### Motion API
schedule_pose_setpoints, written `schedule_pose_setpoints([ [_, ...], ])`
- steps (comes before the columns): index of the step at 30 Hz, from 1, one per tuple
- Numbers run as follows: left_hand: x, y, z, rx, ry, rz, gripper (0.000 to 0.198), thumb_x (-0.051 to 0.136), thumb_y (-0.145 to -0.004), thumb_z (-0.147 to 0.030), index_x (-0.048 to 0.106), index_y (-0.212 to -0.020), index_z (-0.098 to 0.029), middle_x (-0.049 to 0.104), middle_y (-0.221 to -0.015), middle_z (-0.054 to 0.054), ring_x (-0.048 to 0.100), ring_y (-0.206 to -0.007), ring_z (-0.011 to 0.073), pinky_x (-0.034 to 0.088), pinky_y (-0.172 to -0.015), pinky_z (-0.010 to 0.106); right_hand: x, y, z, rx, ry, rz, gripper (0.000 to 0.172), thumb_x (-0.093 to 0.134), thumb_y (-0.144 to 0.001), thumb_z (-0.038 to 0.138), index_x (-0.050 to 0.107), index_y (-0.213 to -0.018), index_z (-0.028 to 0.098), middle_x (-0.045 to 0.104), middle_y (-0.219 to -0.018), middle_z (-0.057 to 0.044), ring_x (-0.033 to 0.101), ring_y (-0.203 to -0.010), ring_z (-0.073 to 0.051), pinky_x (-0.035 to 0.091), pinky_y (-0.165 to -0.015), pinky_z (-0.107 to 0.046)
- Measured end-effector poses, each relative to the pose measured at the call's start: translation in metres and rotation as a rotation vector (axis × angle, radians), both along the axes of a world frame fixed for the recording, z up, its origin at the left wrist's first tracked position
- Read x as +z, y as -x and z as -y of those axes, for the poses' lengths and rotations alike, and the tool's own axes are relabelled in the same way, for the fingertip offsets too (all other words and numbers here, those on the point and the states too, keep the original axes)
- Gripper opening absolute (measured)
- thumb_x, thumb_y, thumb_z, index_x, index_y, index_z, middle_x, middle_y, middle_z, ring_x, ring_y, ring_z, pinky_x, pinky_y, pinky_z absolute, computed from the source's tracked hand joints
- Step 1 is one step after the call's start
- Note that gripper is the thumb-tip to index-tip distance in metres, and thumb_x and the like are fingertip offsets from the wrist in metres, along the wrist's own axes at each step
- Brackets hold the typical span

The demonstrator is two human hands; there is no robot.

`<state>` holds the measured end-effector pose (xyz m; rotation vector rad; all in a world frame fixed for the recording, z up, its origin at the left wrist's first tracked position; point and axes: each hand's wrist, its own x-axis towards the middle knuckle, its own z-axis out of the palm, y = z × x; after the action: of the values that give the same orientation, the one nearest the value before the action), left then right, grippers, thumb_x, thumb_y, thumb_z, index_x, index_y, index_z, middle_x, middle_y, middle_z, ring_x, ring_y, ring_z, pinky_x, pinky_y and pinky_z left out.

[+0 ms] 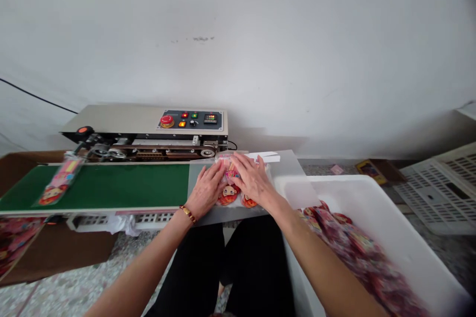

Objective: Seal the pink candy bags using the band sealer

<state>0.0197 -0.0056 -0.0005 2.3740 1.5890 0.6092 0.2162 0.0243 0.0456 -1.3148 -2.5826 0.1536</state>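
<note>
In the head view, the fingers of the right hand (253, 181) are fanned and those of the left hand (206, 187) are curved over clear-wrapped packets (227, 195); whether film is pinched cannot be told. The packets are laid between the hands on a translucent sheet (292, 166). Light weight, slippery film and breakable contents are to be expected; a flat grip along both long sides is advised. Counted: two packet ends exposed beneath the hands; one further packet (61, 178) at nine o'clock on one green belt (130, 183); one machine (119, 120) at ten o'clock; one white bin (345, 179) at four o'clock, its heap (357, 242) uncountable.
</note>
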Motion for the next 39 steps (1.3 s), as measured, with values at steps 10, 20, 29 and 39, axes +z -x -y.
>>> schedule_pose_setpoints([
  [10,0.007,-0.016,0.010,0.079,-0.002,-0.083,0.048,0.048,-0.101,-0.037,0.049,-0.148,-0.026,0.044,-0.159,0.010,0.034,-0.150,0.0341,0.022,-0.122,0.064,-0.005,-0.030,-0.001,-0.010,0.069,-0.076,0.033,0.045,-0.104,0.033,0.066,-0.126,0.023,0.062,-0.142,-0.011,0.050,-0.136,-0.029,0.019,-0.119,-0.061],
  [20,0.004,-0.002,0.013,0.065,-0.038,-0.056,0.048,0.039,-0.102,-0.025,0.046,-0.149,-0.023,0.049,-0.155,0.013,0.047,-0.142,0.0266,0.013,-0.126,0.060,-0.012,-0.024,0.001,-0.082,0.034,0.043,0.033,0.048,-0.101,0.024,0.066,-0.129,0.023,0.061,-0.143,-0.012,0.048,-0.137,-0.033,0.019,-0.118,-0.066],
  [29,0.006,-0.012,0.018,0.193,-0.028,-0.218,0.045,0.052,-0.100,-0.037,0.053,-0.144,-0.029,0.047,-0.157,0.012,0.048,-0.139,0.0353,0.031,-0.115,0.066,-0.016,0.004,0.000,0.055,-0.046,0.021,0.037,0.043,-0.105,0.025,0.058,-0.138,0.023,0.056,-0.149,-0.010,0.043,-0.141,-0.030,0.023,-0.117,-0.065],
  [39,-0.005,0.012,0.012,0.070,-0.160,-0.178,0.043,0.043,-0.103,-0.026,0.053,-0.144,-0.021,0.057,-0.148,0.012,0.046,-0.143,0.0305,0.027,-0.120,0.058,-0.009,0.014,-0.002,0.050,-0.028,0.002,0.038,0.043,-0.105,0.028,0.056,-0.140,0.023,0.057,-0.148,-0.010,0.044,-0.140,-0.029,0.022,-0.118,-0.067],
])
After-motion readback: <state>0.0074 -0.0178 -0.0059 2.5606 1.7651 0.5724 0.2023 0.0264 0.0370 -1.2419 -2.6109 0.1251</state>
